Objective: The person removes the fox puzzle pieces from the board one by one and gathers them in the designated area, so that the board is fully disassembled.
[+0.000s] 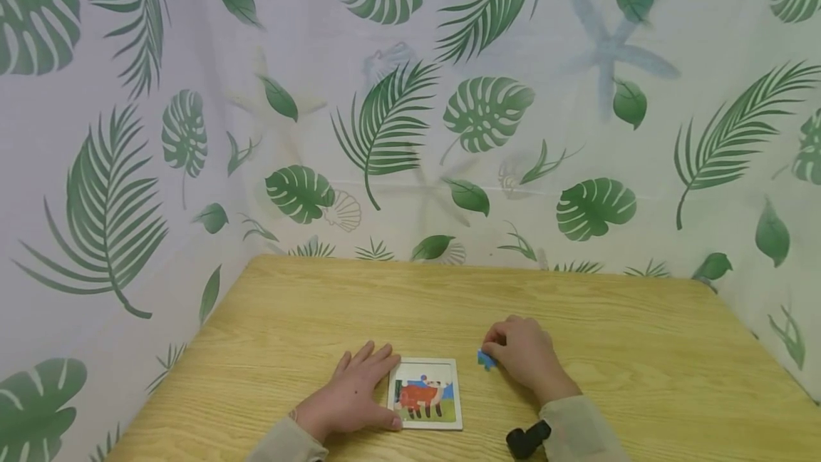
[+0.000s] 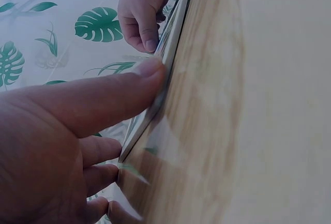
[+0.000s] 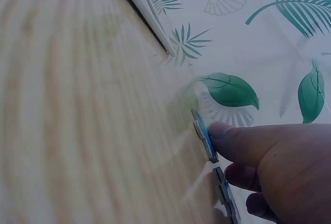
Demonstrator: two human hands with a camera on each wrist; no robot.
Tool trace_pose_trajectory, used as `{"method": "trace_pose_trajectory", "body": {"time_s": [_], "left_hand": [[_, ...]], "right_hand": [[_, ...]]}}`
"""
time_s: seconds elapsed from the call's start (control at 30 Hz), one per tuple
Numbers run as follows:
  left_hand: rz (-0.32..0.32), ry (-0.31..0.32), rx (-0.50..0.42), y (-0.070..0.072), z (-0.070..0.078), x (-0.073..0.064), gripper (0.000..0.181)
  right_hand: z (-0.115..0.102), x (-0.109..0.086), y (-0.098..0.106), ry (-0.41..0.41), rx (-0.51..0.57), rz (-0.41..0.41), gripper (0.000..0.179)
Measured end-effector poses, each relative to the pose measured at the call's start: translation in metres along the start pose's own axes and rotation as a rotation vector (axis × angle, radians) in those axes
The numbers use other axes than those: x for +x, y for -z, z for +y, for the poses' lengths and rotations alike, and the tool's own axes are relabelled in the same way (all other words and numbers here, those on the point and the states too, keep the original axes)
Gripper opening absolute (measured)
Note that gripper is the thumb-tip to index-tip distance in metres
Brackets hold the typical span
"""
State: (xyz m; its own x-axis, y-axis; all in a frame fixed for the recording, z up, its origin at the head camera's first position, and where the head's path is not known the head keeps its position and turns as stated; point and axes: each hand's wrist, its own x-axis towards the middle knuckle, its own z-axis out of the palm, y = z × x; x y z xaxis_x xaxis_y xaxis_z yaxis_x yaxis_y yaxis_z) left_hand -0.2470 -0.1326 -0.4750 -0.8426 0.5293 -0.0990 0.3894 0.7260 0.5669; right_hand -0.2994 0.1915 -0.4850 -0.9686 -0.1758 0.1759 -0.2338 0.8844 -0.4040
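A square jigsaw puzzle in a white frame [image 1: 458,405] lies on the table, its picture showing a red-bodied animal on green grass. My left hand [image 1: 355,394] rests along the frame's left side, fingers stretched out and thumb on the lower left corner. In the left wrist view that thumb [image 2: 121,92] lies over the frame's edge. To the right of the puzzle, my right hand [image 1: 527,355] pinches a small blue puzzle piece [image 1: 485,360] close over the tabletop. The right wrist view has the thumb on this piece [image 3: 205,137], and a second piece [image 3: 225,195] lies beside the curled fingers.
The wood-grain table [image 1: 308,298] reaches back to a white curtain [image 1: 410,234] printed with green leaves, which also rises on both sides. A black device [image 1: 529,440] sits at the right wrist, by the beige sleeve [image 1: 580,433].
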Motion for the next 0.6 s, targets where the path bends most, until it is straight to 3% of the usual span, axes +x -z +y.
{"method": "trace_pose_trajectory", "body": {"time_s": [0.23,0.47,0.6], "left_hand": [[0.002,-0.005,0.001,0.0,0.0,0.0,0.101],[0.006,-0.002,-0.005,0.0,0.001,-0.002,0.101],[0.001,-0.009,-0.012,0.0,0.002,-0.001,0.1]], "right_hand": [[0.0,0.0,-0.002,0.002,0.028,0.014,0.011],[-0.007,0.002,-0.007,-0.03,0.259,0.041,0.007],[-0.013,-0.002,-0.004,-0.063,0.318,0.039,0.008]]}}
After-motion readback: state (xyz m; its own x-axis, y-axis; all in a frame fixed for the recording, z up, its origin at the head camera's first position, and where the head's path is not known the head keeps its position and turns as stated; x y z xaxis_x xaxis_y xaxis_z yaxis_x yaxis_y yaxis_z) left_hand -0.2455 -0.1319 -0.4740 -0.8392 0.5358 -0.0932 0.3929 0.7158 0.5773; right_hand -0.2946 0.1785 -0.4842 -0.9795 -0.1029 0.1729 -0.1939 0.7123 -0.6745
